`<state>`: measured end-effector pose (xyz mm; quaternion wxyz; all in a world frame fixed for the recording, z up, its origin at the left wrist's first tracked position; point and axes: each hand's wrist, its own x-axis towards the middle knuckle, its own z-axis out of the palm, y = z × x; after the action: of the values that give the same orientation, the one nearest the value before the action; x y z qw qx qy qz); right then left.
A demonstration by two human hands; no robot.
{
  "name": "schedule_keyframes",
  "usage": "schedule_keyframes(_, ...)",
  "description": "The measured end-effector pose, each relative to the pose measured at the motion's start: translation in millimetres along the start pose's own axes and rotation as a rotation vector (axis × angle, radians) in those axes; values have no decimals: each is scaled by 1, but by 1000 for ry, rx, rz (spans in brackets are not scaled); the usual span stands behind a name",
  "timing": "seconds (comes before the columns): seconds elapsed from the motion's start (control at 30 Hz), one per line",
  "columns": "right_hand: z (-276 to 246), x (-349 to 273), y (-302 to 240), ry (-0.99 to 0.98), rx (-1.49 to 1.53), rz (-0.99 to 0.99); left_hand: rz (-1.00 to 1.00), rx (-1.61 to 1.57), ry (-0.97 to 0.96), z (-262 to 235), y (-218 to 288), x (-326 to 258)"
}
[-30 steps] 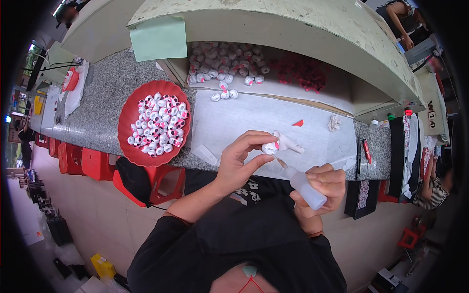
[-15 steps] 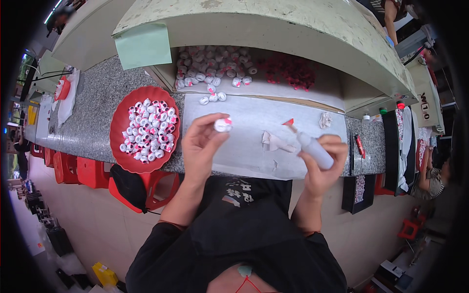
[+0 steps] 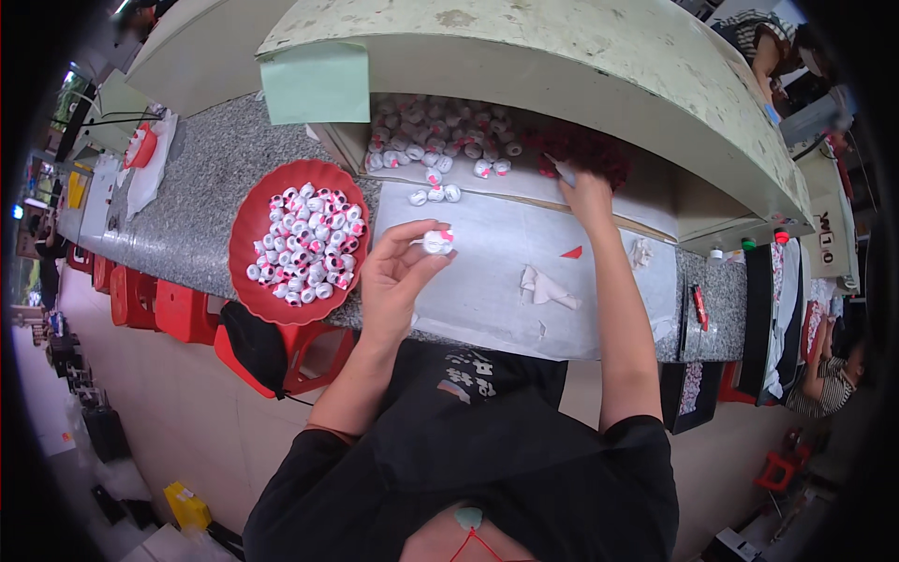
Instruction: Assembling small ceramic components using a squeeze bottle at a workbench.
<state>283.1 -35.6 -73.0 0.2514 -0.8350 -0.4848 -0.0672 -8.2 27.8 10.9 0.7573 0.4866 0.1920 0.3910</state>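
Observation:
My left hand pinches a small white ball-like piece with pink marks between thumb and fingers, above the white paper. My right hand reaches under the shelf to a heap of small dark-red pieces. It still grips a pale squeeze bottle, of which only a slim part shows beside the fingers. Those fingertips are partly hidden among the red pieces. Left of the paper, a red scalloped bowl holds many similar white-and-pink pieces.
More white pieces are heaped under the shelf, and a few sit at its front. A crumpled tissue and a red triangular scrap lie on the paper. A red pen-like item lies at right.
My right hand has moved forward from above the paper to the dark-red heap, taking the bottle with it. My left hand keeps its hold on the white piece. The view has shifted slightly.

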Motion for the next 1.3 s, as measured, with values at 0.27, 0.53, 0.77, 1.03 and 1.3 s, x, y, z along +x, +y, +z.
schedule_keyframes(0.27,-88,-78,-113,30,1245,340,-68,-33,-118,12,-9,-8)
schedule_keyframes(0.53,-101,-104,-159,-88,1613,406,152,330,-280,28,-9,-12)
schedule_keyframes(0.77,-99,-108,-160,-32,1577,405,188,344,-312,29,-6,-17)
schedule_keyframes(1.03,-105,-113,-162,-120,1425,196,-71,-101,-303,29,5,-22)
schedule_keyframes(1.3,-105,-117,-166,-155,1632,251,-60,-119,-428,24,2,-22)
